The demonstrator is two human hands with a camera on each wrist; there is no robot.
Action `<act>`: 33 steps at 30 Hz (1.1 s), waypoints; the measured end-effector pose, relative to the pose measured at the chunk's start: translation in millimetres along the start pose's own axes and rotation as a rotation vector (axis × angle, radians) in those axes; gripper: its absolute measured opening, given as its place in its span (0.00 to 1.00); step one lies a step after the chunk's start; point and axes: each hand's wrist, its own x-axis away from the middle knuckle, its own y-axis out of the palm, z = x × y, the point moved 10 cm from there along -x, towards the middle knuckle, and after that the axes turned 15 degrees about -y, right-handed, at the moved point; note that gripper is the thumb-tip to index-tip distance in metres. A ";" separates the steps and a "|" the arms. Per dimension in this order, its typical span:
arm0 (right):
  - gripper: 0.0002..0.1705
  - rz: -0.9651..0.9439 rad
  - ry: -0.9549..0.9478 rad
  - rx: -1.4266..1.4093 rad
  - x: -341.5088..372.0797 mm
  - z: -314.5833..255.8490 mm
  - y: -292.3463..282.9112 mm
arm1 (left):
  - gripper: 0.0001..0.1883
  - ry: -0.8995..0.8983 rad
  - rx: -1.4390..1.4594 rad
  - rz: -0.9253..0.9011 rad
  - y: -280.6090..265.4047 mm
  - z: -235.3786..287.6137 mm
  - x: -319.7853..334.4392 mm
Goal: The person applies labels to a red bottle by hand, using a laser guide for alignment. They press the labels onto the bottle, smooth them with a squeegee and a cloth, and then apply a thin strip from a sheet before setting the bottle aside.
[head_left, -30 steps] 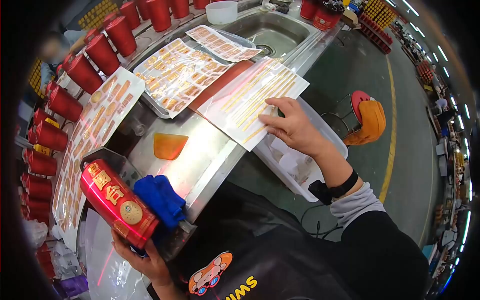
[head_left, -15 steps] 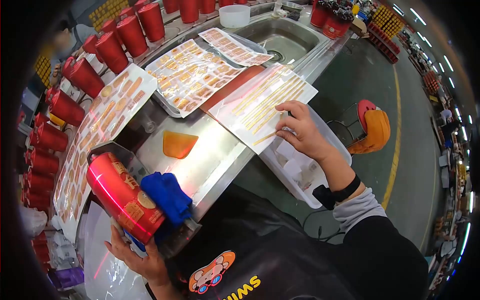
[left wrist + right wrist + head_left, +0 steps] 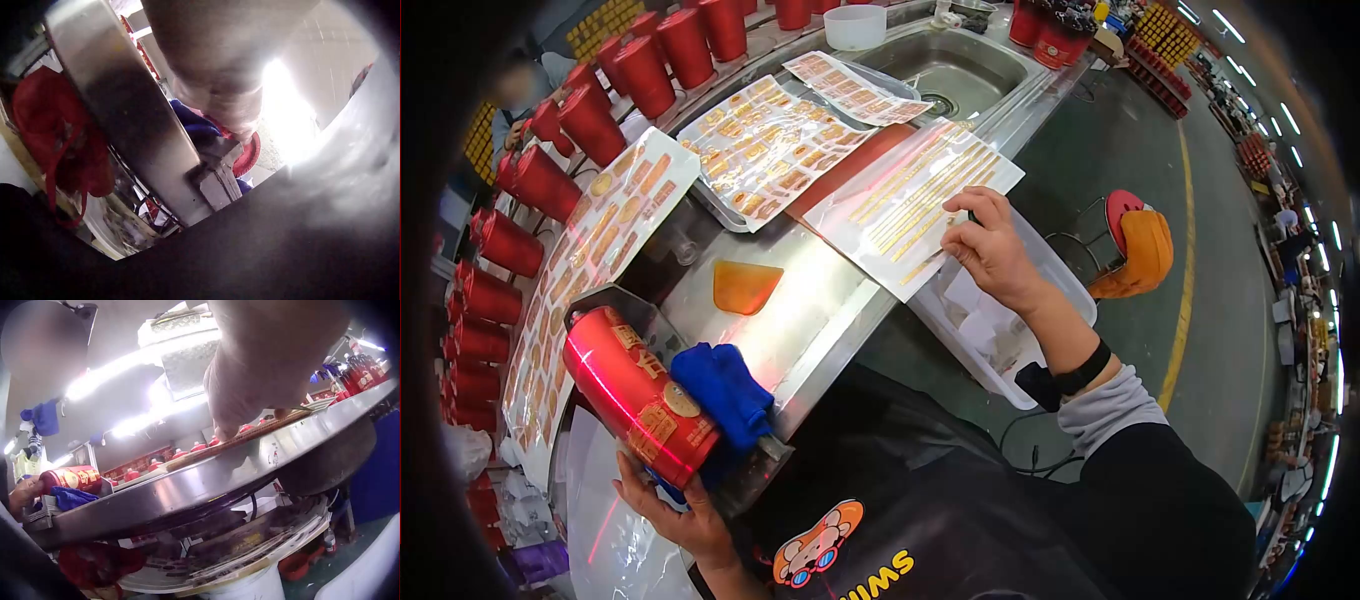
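Observation:
A red bottle (image 3: 635,395) with gold stickers lies tilted over a blue cloth (image 3: 722,392) on a metal stand; a bright red line runs along it. My left hand (image 3: 675,510) holds its lower end, thumb and fingers about the base. In the left wrist view only a bit of the bottle's red base (image 3: 249,156) shows past the hand. My right hand (image 3: 992,252) is over the right edge of a white sheet (image 3: 830,215) of thin gold strips (image 3: 930,200), fingers bent and thumb near the forefinger. I cannot tell whether a strip is between these fingertips.
Sheets of gold stickers (image 3: 765,150) lie beyond, near a sink (image 3: 960,70). An amber scraper (image 3: 745,287) rests on the metal bench. A white bin (image 3: 1000,375) stands below the bench edge. Red bottles (image 3: 590,125) line the left side; another person is behind them.
My right hand has drawn slightly back from the strips, its fingers more bent. The bottle has turned about its length, its large characters going out of sight, with my left hand still at its base.

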 end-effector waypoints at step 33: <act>0.09 -0.256 -0.336 -0.592 -135.0 -180.2 52.6 | 0.40 -0.036 0.057 0.042 -3.1 5.4 3.3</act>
